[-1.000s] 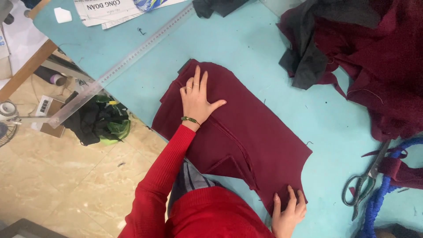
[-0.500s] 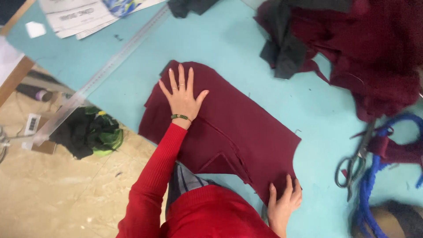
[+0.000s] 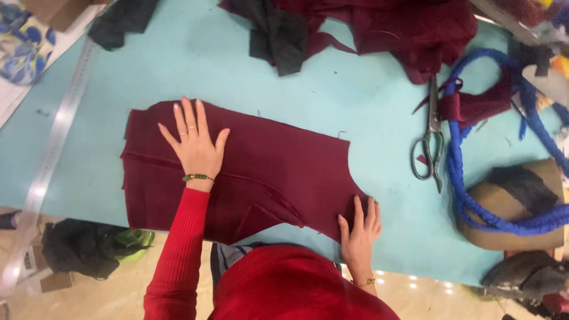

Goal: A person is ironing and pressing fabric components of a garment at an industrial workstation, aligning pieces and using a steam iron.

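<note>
A cut piece of dark red fabric [image 3: 278,172] lies flat on the light blue table [image 3: 178,65]. My left hand [image 3: 195,145] rests palm down on its left part, fingers spread, a green bracelet at the wrist. My right hand [image 3: 360,228] presses flat on the fabric's lower right corner near the table's front edge. Neither hand grips anything. Both arms wear red sleeves.
Scissors [image 3: 429,142] lie to the right of the fabric, beside a blue cord [image 3: 459,178]. A heap of dark red and grey cloth [image 3: 379,26] fills the back. A long clear ruler [image 3: 50,160] runs along the left edge. A brown object [image 3: 515,201] sits at right.
The view has swung so the fabric now lies nearly level across the table. Both hands stay flat on the same parts of the fabric.
</note>
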